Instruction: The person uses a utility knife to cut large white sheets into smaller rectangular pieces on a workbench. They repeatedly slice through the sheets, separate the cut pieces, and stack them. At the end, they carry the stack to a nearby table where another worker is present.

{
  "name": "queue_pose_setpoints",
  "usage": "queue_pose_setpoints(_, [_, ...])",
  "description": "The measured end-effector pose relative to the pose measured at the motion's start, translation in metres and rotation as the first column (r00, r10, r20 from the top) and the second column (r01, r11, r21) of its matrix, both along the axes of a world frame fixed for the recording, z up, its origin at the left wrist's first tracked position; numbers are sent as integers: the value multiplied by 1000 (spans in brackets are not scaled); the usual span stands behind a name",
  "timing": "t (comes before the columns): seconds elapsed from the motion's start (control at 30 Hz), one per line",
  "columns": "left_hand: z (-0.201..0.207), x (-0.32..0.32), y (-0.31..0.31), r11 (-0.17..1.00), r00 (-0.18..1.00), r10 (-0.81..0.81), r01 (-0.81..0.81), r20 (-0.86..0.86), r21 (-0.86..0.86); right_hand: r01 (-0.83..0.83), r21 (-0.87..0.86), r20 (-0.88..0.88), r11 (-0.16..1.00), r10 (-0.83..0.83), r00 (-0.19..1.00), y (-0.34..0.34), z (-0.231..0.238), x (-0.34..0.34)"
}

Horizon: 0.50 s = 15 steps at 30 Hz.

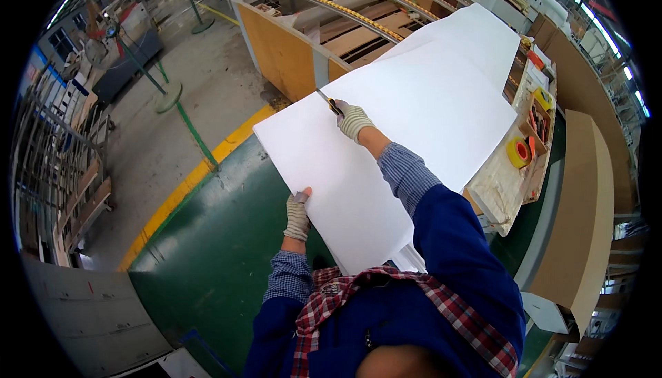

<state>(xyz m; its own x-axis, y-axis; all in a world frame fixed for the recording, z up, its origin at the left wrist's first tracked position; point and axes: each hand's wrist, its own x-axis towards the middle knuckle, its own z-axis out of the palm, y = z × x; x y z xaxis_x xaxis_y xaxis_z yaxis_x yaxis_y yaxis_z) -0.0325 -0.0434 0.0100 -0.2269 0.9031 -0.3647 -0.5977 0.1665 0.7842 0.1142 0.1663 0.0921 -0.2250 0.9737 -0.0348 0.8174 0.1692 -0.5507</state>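
Note:
Large white sheets (414, 95) lie before me, overlapping, and reach from my body to the roller frame. My right hand (353, 119), in a striped knit glove with bare fingertips, grips a utility knife (333, 105) near the sheet's far left edge. Its blade points away and to the left, over that edge. My left hand (298, 218), gloved the same way, closes on the near left edge of the white sheet, thumb on top; its other fingers are mostly hidden.
Beyond the sheets stands a wooden-sided roller frame (289, 50). At the right, a worktop (500, 195) carries a yellow tape roll (518, 152) and a tool box (540, 121). Curved brown boards (576, 219) stand farther right. A pedestal fan (169, 97) and metal racks (65, 164) are at left.

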Motion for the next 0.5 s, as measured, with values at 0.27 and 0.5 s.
queue_pose_setpoints(0.27, [-2,4,3,999,1000,-6,5,-22,-47,94,-197,40,976,-88,995,47,-44,0])
queue_pose_setpoints(0.5, [-6,1,3,997,1000,-12,9,-29,-77,86,-204,128,975,-61,990,39,-50,-5])
